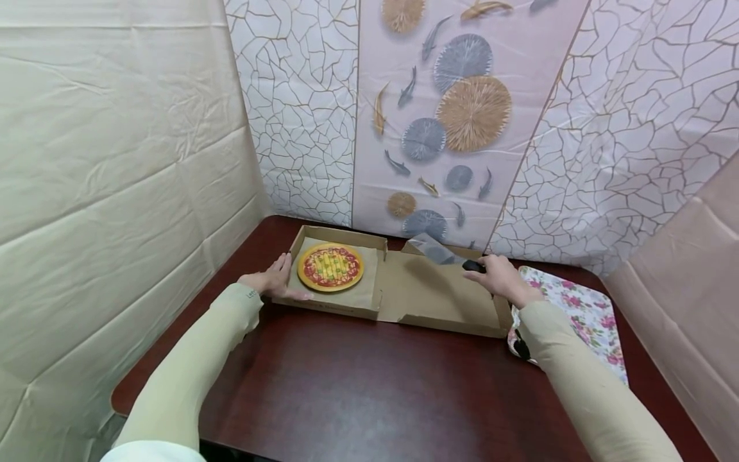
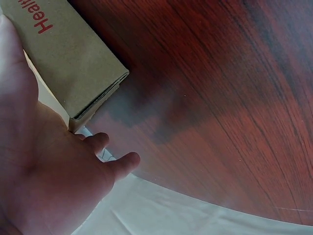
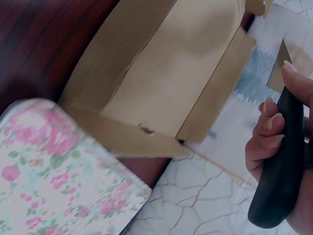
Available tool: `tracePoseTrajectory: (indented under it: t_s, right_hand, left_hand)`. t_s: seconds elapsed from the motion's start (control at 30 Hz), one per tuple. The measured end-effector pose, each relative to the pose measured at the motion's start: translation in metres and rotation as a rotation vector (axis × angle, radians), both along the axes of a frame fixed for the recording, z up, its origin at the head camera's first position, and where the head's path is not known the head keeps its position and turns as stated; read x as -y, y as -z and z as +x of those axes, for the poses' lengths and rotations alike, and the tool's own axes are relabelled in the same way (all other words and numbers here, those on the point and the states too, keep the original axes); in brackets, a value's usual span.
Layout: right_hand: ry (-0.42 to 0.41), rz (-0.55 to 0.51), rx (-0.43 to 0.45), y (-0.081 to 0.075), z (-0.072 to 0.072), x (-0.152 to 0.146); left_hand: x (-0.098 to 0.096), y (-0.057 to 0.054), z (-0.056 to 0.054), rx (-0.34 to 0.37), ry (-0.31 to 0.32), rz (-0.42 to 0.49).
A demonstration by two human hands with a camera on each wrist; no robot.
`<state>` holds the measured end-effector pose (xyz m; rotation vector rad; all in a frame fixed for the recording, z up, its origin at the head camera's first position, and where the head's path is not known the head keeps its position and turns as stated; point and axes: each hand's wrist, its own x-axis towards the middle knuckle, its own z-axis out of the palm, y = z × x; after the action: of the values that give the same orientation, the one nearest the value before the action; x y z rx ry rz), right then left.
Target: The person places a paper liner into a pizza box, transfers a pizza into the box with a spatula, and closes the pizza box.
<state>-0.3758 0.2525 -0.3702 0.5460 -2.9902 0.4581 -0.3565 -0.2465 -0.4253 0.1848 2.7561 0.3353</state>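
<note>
A round toy-like pizza (image 1: 330,267) lies on a paper sheet in the left half of an opened cardboard pizza box (image 1: 444,289). My left hand (image 1: 276,280) rests against the left side of the box, fingers extended; in the left wrist view its palm sits beside the box corner. The right hand (image 1: 501,279) grips the black handle (image 3: 283,161) of a pizza server (image 1: 432,248), raised over the opened lid. Its broad shiny blade points left toward the pizza, and in the right wrist view only a small part of that blade shows.
To the right of the box lies a floral tray (image 1: 589,314). A black-handled item (image 1: 521,346) on its near left corner is partly hidden by the right sleeve. The box stands on a dark red wooden table (image 1: 358,378), with fabric-covered walls behind and on both sides.
</note>
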Motion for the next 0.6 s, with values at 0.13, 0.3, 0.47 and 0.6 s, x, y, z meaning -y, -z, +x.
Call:
tracePoseTrajectory:
  t_s: [0.13, 0.3, 0.47, 0.6]
  right_hand:
    - [0.037, -0.013, 0.003, 0.003, 0.002, -0.017]
    - [0.062, -0.050, -0.011, 0.005, 0.008, -0.037]
    - [0.107, -0.065, 0.004, 0.006, 0.015, -0.055]
    - [0.130, -0.082, 0.009, 0.008, 0.020, -0.066]
  left_hand:
    - [0.000, 0.000, -0.002, -0.007, 0.008, 0.009]
    - [0.000, -0.001, -0.002, -0.011, 0.006, -0.001]
    - [-0.001, 0.000, -0.003, 0.002, 0.004, 0.023]
    - [0.000, 0.002, -0.003, 0.002, 0.003, 0.020]
